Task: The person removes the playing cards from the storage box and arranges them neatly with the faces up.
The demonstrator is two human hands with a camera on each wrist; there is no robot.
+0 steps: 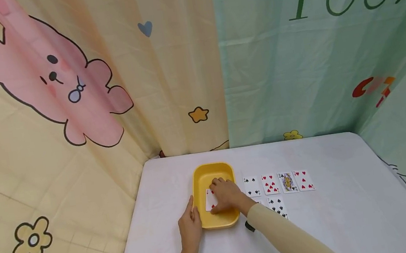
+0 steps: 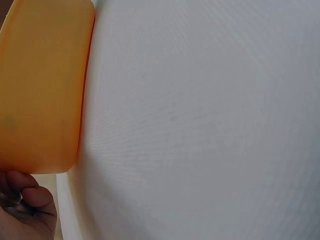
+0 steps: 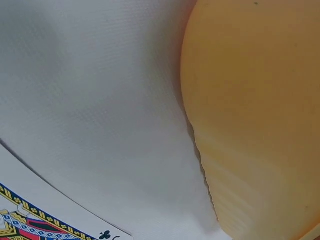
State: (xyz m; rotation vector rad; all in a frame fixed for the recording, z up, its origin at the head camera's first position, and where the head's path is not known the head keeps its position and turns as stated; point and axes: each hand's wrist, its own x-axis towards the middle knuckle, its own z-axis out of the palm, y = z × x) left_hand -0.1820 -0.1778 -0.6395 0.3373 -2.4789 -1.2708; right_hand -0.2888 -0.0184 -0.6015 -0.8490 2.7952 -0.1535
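Observation:
A yellow tray (image 1: 211,171) stands on the white table, with a red-suited playing card (image 1: 209,200) lying in it. My left hand (image 1: 190,229) grips the tray's left side near the front corner; curled fingers (image 2: 37,197) meet the tray's edge in the left wrist view. Reaching into the tray, my right hand (image 1: 226,194) spans that card, thumb at its near edge and fingers at its far edge. The hand covers much of the card, so whether others lie beneath is hidden. The right wrist view has the tray's outer wall (image 3: 250,100) but no fingers.
Right of the tray, a row holds a spade card (image 1: 252,187), a heart card (image 1: 270,185), a face card (image 1: 288,183) and another heart card (image 1: 304,180). Nearer lies a spade card (image 1: 276,206), partly behind the right sleeve (image 1: 282,232). Printed curtains (image 1: 178,69) surround the table.

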